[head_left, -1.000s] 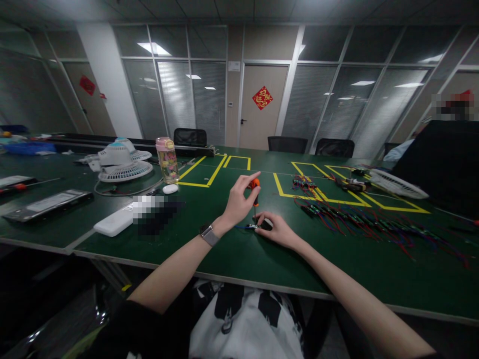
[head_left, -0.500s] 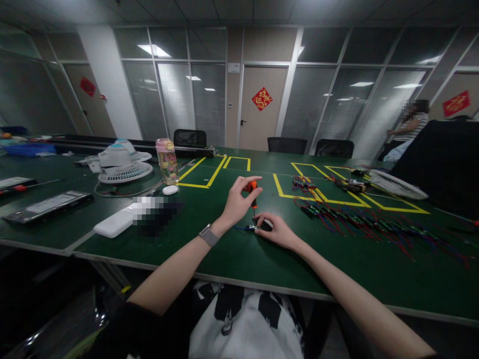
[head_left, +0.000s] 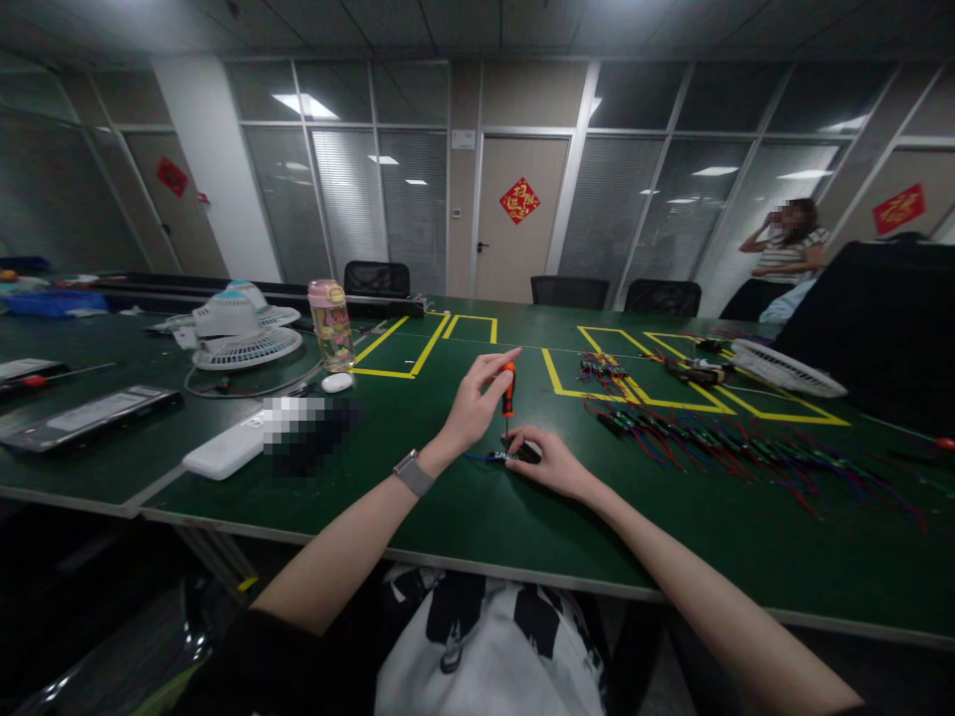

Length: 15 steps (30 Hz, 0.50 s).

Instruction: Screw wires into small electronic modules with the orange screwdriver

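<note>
Upright over the green table is a screwdriver point(head_left: 508, 396) with an orange and black handle. My left hand point(head_left: 477, 398) has its thumb and fingers around the top of that handle; a grey-banded watch is on the wrist. The screwdriver's thin shaft points down at a small circuit board point(head_left: 501, 456) lying on the table, with a blue wire trailing to its left. My right hand point(head_left: 550, 462) pinches the board's right end, beside a black part point(head_left: 528, 452) partly covered by the fingers.
Several wired circuit boards point(head_left: 716, 443) lie in a row to the right. On the left are a white power bank-like block point(head_left: 231, 449), a white oval case point(head_left: 337, 383), a drink bottle point(head_left: 331, 326) and white fans point(head_left: 246, 343). A person point(head_left: 791, 249) stands at the back right.
The left fingers have shifted slightly on the handle, so more of the screwdriver shows. My right hand stays on the board. The person at the back has moved left and raised an arm.
</note>
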Tool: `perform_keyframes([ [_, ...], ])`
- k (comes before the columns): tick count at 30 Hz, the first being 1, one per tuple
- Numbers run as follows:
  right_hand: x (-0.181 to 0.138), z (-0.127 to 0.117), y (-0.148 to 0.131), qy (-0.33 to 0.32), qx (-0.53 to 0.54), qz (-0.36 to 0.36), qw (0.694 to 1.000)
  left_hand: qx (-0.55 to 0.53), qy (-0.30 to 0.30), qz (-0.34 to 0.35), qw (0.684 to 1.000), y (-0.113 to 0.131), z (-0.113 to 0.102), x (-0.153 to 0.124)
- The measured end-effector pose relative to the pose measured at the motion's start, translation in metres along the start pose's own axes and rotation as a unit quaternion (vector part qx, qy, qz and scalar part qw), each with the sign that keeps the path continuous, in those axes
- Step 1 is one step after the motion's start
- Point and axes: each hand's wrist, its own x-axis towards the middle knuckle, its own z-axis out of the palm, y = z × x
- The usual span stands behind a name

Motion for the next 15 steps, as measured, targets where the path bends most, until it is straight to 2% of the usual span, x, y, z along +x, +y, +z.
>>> perform_keyframes([
  [4, -0.0001, 0.0001, -0.0011, 0.001, -0.001, 0.002, 1.0, -0.076, -0.015, -0.05, 0.996, -0.0022, -0.0018, 0.0021],
  [7, -0.0001, 0.0009, -0.0002, 0.003, 0.001, 0.003, 1.0, -0.012, 0.017, -0.012, 1.0, -0.001, -0.0016, 0.0004],
  [10, 0.0001, 0.0015, 0.0009, 0.006, 0.004, 0.002, 1.0, 0.037, 0.014, 0.017, 0.999, 0.0024, -0.0005, -0.001],
  [15, 0.0002, 0.0013, 0.0009, 0.001, 0.002, 0.003, 1.0, -0.062, -0.033, -0.028, 0.997, 0.0011, -0.0008, 0.0009],
])
